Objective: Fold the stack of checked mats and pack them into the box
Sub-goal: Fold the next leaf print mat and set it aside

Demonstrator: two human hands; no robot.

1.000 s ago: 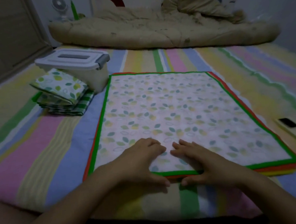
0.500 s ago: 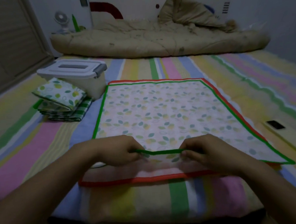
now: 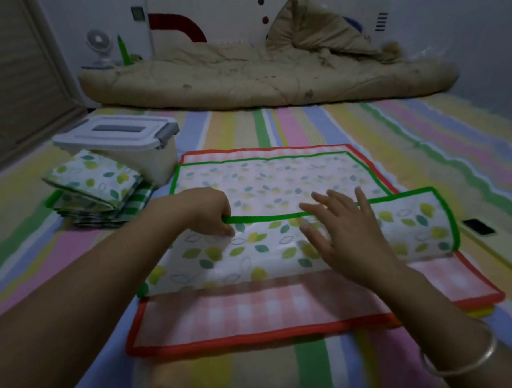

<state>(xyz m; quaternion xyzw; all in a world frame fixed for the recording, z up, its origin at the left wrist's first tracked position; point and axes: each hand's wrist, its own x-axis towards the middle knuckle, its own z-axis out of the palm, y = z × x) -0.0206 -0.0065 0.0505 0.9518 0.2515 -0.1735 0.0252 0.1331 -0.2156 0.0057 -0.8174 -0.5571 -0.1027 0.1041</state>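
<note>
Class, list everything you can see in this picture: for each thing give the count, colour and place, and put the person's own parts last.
Leaf-print mat: one, green-edged, being folded on the flat stack.
Checked mat: one showing, pink with red edge, directly under it.
Folded mats: one pile, green and white, left of the stack.
Box: one, white, lid on, behind the folded pile.
Quilt: one, beige, far end.
Fan: one, white, far left.
Bracelet: one, silver, right wrist.
Left hand: pinches the green edge.
Right hand: open, flat on the fold.
</note>
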